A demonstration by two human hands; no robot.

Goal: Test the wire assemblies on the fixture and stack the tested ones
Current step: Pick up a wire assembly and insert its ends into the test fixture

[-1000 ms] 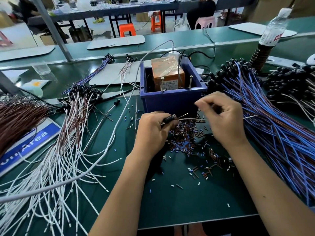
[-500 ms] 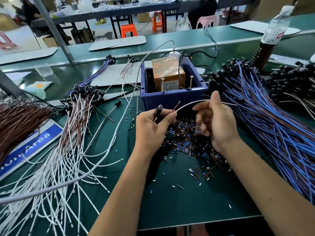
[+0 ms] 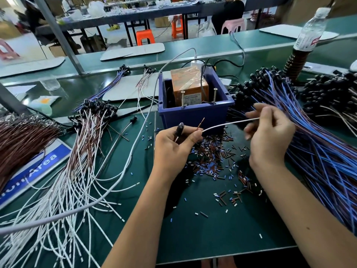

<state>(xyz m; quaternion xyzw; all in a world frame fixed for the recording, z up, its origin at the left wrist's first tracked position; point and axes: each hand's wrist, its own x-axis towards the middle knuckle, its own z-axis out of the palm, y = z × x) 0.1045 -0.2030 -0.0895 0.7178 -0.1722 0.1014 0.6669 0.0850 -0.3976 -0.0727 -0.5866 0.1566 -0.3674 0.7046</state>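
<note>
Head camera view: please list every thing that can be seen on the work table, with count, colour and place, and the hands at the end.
fixture bin: one, blue, centre, two screws upright on its front rim
orange box: one, inside the bin
blue-wire pile: one, blue and brown, right
white-wire pile: one, white and brown, left
brown-wire pile: one, far left
cut sleeve bits: many, brown, blue, white, before the bin
grey cable: one, from the bin to lower left
bottle: one, clear, far right
wire assembly: one, white, between both hands
left hand: grips the assembly's black end
right hand: pinches the white wire
</note>
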